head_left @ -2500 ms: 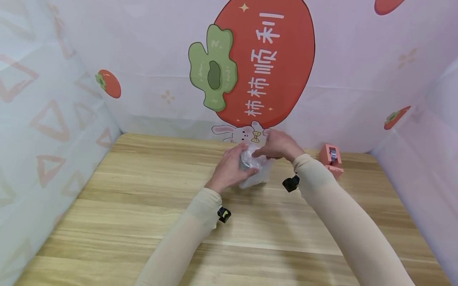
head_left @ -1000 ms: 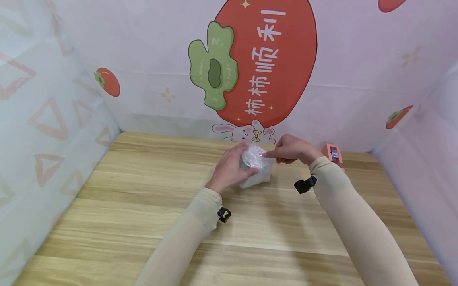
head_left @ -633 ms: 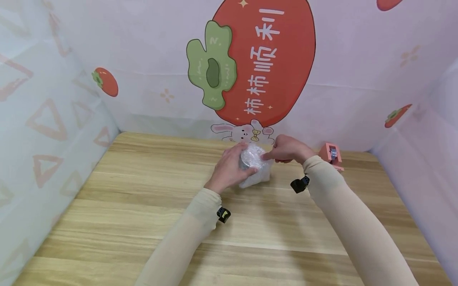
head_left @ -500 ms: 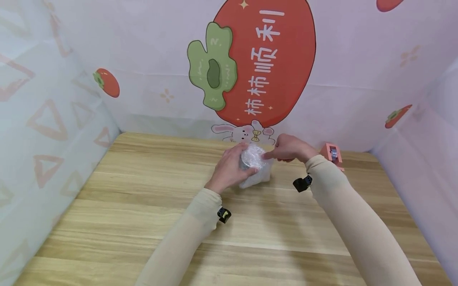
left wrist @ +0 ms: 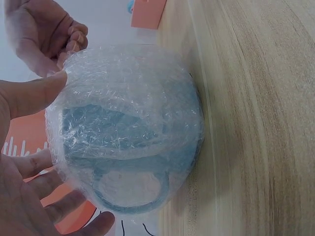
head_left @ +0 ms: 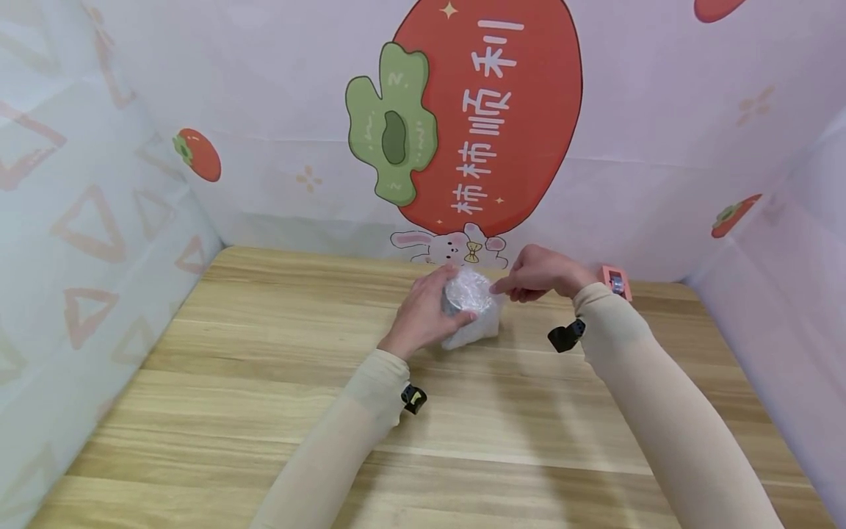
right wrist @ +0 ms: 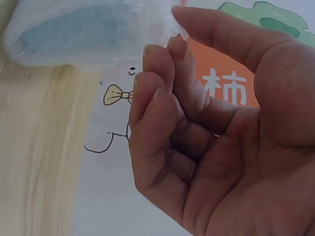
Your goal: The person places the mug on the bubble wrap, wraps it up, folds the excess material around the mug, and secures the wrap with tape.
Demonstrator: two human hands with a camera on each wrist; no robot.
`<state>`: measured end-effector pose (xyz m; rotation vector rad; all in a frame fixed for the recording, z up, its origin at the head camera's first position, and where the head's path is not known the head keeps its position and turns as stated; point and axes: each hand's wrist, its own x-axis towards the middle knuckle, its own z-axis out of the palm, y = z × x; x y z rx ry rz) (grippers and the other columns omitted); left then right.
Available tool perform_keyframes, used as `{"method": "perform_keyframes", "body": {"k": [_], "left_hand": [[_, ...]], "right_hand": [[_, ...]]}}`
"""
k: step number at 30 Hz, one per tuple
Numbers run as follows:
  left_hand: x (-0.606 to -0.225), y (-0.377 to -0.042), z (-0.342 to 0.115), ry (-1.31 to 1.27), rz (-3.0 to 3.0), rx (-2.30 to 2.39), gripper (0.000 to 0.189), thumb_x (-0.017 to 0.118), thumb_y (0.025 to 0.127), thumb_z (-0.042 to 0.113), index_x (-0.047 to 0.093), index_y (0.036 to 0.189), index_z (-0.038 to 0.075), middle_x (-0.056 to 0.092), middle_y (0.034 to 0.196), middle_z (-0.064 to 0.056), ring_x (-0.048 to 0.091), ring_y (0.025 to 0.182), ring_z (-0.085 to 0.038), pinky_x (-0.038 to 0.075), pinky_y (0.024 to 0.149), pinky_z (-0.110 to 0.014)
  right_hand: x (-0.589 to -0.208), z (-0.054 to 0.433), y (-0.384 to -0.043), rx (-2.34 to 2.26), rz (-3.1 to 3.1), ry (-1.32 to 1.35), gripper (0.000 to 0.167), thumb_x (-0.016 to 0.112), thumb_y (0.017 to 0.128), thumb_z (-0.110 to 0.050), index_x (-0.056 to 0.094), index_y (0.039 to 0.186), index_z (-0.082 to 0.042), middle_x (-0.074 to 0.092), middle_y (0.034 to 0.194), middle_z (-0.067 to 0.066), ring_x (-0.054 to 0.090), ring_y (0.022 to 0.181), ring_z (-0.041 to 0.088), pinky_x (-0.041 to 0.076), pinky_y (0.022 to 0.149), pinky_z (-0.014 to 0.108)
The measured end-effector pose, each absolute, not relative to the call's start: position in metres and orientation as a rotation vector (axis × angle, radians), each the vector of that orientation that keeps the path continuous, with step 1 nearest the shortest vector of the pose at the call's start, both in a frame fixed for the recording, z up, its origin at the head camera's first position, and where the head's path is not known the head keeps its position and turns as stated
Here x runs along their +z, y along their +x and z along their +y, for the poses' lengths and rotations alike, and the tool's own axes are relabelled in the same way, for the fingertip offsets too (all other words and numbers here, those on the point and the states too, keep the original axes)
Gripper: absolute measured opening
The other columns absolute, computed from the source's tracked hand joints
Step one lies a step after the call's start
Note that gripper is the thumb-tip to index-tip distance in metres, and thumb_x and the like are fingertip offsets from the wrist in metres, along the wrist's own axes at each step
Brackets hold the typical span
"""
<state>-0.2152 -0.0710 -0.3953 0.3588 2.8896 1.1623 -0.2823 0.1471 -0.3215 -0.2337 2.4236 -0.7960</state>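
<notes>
A light blue mug wrapped in bubble wrap [left wrist: 118, 130] stands near the back edge of the table, its handle showing through the plastic. My left hand [head_left: 426, 312] holds it around the upper part, thumb on one side and fingers on the other. At the wrap's top right edge is my right hand [head_left: 542, 273]. The right thumb [right wrist: 216, 24] is extended, its tip against the wrap [right wrist: 88, 32]. The other fingers [right wrist: 157, 108] are loosely curled beside it, with a gap between them and the thumb.
A pink tape dispenser [head_left: 616, 283] stands at the back right, partly behind the right forearm. The wooden table [head_left: 264, 330] meets a printed backdrop [head_left: 284, 198] along its back edge, with more printed cloth at both sides.
The right hand has moved from over the top of the wrapped mug to its right edge, shifting a little back and forth. The left hand has kept its hold.
</notes>
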Motion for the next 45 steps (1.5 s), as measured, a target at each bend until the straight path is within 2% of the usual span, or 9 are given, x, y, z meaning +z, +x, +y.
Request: {"method": "perform_keyframes", "body": {"k": [6, 18, 40, 45], "left_hand": [[-0.395, -0.216, -0.07, 0.358, 2.892, 1.163, 0.086, 0.083, 0.084, 0.039, 0.04, 0.154, 0.016, 0.038, 0.16, -0.002, 0.037, 0.142, -0.027, 0.041, 0.112, -0.05], [-0.396, -0.215, -0.069, 0.375, 2.893, 1.163, 0.084, 0.083, 0.084, 0.039, 0.041, 0.153, 0.015, 0.037, 0.161, -0.001, 0.036, 0.143, -0.027, 0.039, 0.113, -0.049], [-0.396, -0.215, -0.07, 0.376, 2.899, 1.152, 0.085, 0.083, 0.085, 0.039, 0.04, 0.154, 0.015, 0.036, 0.162, -0.002, 0.035, 0.143, -0.027, 0.039, 0.113, -0.05], [-0.395, -0.214, -0.069, 0.386, 2.899, 1.149, 0.085, 0.083, 0.085, 0.039, 0.04, 0.154, 0.014, 0.036, 0.162, -0.003, 0.035, 0.144, -0.028, 0.038, 0.113, -0.05]], "right_hand": [[-0.322, 0.144, -0.284, -0.74, 2.451, -0.228, 0.038, 0.078, 0.088, -0.038, 0.072, 0.07, -0.005, 0.062, 0.063, 0.005, 0.056, 0.056, 0.016, 0.049, 0.056, 0.026], [-0.321, 0.134, -0.285, -0.71, 2.431, -0.194, 0.037, 0.079, 0.087, -0.035, 0.069, 0.075, -0.001, 0.057, 0.06, 0.003, 0.049, 0.052, 0.013, 0.042, 0.054, 0.025], [-0.32, 0.121, -0.294, -0.46, 2.421, -0.113, 0.04, 0.079, 0.085, -0.044, 0.065, 0.074, -0.008, 0.054, 0.063, 0.002, 0.051, 0.056, 0.014, 0.043, 0.053, 0.024], [-0.327, 0.133, -0.296, -0.478, 2.355, -0.091, 0.044, 0.076, 0.087, -0.049, 0.063, 0.076, -0.008, 0.056, 0.067, 0.003, 0.052, 0.061, 0.015, 0.046, 0.058, 0.026]]}}
